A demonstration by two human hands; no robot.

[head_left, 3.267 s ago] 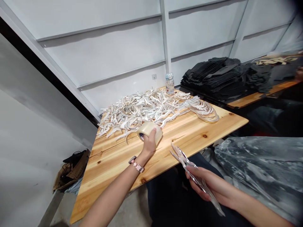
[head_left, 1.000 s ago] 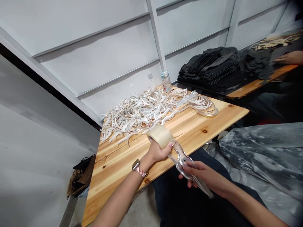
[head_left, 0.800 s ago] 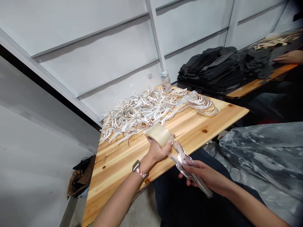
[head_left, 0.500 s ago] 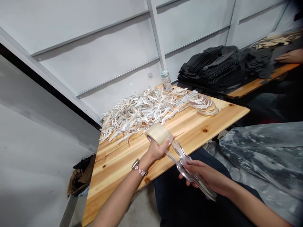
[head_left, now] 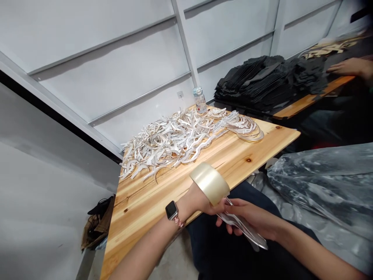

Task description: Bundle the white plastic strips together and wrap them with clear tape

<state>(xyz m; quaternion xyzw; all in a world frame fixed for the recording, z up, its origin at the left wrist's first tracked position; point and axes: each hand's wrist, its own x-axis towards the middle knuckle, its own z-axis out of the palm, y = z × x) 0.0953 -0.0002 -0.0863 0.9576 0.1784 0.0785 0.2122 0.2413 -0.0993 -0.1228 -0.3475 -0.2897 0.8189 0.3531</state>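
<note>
My left hand (head_left: 196,200) grips a roll of clear packing tape (head_left: 210,182), lifted off the wooden table (head_left: 151,194) near its front edge. A watch is on that wrist. My right hand (head_left: 250,217) holds a thin bundle of silver antler-shaped pieces (head_left: 246,231) over my lap. The tape roll sits right against the bundle's upper end, and my two hands nearly touch. A large heap of the same silver antler-shaped pieces (head_left: 177,138) covers the far part of the table.
A small water bottle (head_left: 199,100) stands at the table's far edge by the wall. Stacked black pieces (head_left: 262,81) lie on the neighbouring table, where another person's hand (head_left: 346,67) rests. A crumpled plastic bag (head_left: 320,182) is at my right. Bags (head_left: 96,221) lie on the floor left.
My left hand lifted the tape roll from the table, carried it toward me and brought it down onto the silver bundle in my right hand, covering the bundle's upper end.
</note>
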